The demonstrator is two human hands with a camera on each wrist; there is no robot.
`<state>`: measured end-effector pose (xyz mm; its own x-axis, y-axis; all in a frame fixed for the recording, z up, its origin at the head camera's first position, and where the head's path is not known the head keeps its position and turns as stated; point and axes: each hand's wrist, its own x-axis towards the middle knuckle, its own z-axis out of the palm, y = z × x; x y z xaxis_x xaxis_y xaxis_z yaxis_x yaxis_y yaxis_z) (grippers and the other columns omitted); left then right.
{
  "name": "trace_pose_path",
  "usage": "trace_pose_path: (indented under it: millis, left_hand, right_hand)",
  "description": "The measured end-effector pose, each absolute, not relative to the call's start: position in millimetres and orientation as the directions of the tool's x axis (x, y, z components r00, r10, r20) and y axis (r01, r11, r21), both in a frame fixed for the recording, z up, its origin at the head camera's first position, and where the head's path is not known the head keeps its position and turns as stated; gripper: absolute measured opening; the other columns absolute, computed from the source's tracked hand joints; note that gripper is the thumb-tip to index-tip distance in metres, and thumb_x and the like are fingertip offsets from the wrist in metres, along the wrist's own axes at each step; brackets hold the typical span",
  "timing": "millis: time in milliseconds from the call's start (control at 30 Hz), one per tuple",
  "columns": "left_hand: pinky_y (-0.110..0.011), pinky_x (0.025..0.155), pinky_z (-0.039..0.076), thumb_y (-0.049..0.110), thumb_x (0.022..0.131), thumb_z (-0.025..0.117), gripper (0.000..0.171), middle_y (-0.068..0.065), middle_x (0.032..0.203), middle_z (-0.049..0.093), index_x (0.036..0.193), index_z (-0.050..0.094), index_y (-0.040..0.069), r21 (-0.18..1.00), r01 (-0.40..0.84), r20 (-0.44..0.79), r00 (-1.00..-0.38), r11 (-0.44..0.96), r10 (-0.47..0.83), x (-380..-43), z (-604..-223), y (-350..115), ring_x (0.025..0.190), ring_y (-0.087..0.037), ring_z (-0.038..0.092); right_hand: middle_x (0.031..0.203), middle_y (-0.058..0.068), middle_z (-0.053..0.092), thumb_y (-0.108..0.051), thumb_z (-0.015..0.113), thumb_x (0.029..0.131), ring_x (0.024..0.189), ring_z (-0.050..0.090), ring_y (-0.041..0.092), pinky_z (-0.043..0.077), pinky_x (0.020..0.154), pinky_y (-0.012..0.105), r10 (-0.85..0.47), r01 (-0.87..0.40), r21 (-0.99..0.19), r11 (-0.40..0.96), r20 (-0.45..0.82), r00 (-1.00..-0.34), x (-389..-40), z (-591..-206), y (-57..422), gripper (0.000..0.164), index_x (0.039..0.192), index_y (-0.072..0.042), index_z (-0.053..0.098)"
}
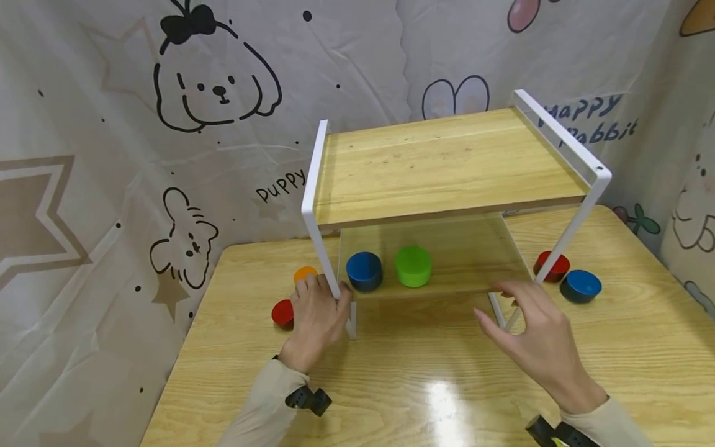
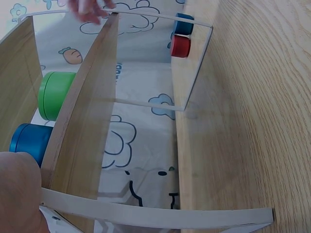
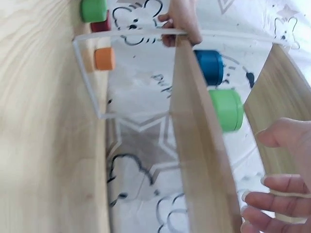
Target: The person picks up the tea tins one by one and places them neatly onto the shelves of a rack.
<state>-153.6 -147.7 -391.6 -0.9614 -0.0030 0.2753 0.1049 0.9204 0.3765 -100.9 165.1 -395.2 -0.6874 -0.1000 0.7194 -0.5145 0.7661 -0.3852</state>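
A two-tier shelf rack point(image 1: 447, 167) with wooden boards and a white metal frame stands on the table. My left hand point(image 1: 319, 313) grips its left white leg at the height of the lower board point(image 2: 80, 145), thumb on the inner side. On that board sit a round blue container point(image 1: 364, 271) and a round green container point(image 1: 413, 267), side by side. My right hand point(image 1: 539, 341) is held by the rack's right front leg, thumb and fingers spread apart with nothing between them. In the right wrist view its fingers point(image 3: 279, 194) are beside the lower board's front edge.
Left of the rack are a red container point(image 1: 283, 314), an orange one point(image 1: 305, 273) and a green one point(image 3: 93, 10). To its right are a red container point(image 1: 552, 267) and a blue one point(image 1: 581, 286). A printed cloth point(image 1: 223, 155) hangs behind the table point(image 1: 391, 372).
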Motion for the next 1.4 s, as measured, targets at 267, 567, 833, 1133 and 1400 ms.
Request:
trace_pose_path:
  millis: [267, 567, 833, 1133, 1400]
  left_hand:
    - [-0.036, 0.063, 0.030, 0.031, 0.094, 0.039, 0.034, -0.011, 0.073, 0.043, 0.070, 0.047, 0.007, 0.388, 0.105, 0.284, -0.959, 0.916, -0.010, -153.6, -393.0, -148.5, 0.069, -0.029, 0.039]
    - [-0.036, 0.064, 0.030, 0.030, 0.094, 0.039, 0.034, -0.011, 0.073, 0.043, 0.071, 0.047, 0.007, 0.394, 0.114, 0.279, -0.960, 0.912, 0.000, -153.6, -392.2, -147.0, 0.069, -0.030, 0.039]
    - [-0.037, 0.062, 0.031, 0.030, 0.094, 0.038, 0.033, -0.011, 0.073, 0.044, 0.071, 0.047, 0.007, 0.375, 0.120, 0.285, -0.958, 0.919, 0.009, -154.8, -392.8, -147.5, 0.070, -0.030, 0.040]
    - [-0.037, 0.062, 0.033, 0.030, 0.093, 0.040, 0.034, -0.012, 0.073, 0.044, 0.071, 0.048, 0.006, 0.382, 0.132, 0.308, -0.951, 0.915, 0.009, -155.4, -391.9, -146.4, 0.069, -0.030, 0.041]
    - [-0.038, 0.064, 0.034, 0.030, 0.093, 0.040, 0.034, -0.012, 0.073, 0.044, 0.070, 0.048, 0.007, 0.384, 0.118, 0.300, -0.954, 0.916, -0.003, -152.5, -392.5, -147.3, 0.069, -0.030, 0.041]
  right_hand:
    - [0.085, 0.006, 0.068, -0.012, 0.084, 0.062, 0.077, 0.063, 0.022, 0.050, 0.061, 0.038, -0.087, -0.404, -0.370, 0.837, 0.638, -0.765, -91.0, -426.3, 200.2, 0.035, 0.092, -0.006, 0.068]
    - [0.087, 0.018, 0.067, -0.014, 0.080, 0.071, 0.078, 0.063, 0.036, 0.050, 0.060, 0.051, -0.015, -0.245, -0.390, 0.888, 0.508, -0.861, -98.4, -453.8, 247.7, 0.029, 0.093, -0.001, 0.066]
    - [0.099, 0.030, 0.061, -0.014, 0.073, 0.080, 0.091, 0.054, 0.047, 0.044, 0.065, 0.061, 0.121, -0.055, -0.415, 0.908, 0.387, -0.914, -117.0, -468.8, 291.1, 0.031, 0.102, 0.004, 0.062]
    - [0.125, 0.041, 0.039, -0.013, 0.071, 0.082, 0.108, 0.036, 0.058, 0.035, 0.081, 0.068, 0.189, 0.033, -0.441, 0.897, 0.316, -0.930, -143.8, -477.3, 316.3, 0.055, 0.124, 0.013, 0.046]
    - [0.130, 0.047, 0.029, -0.026, 0.071, 0.084, 0.112, 0.032, 0.064, 0.035, 0.083, 0.074, 0.228, 0.146, -0.475, 0.868, 0.119, -0.967, -156.5, -485.1, 321.7, 0.085, 0.140, 0.017, 0.024]
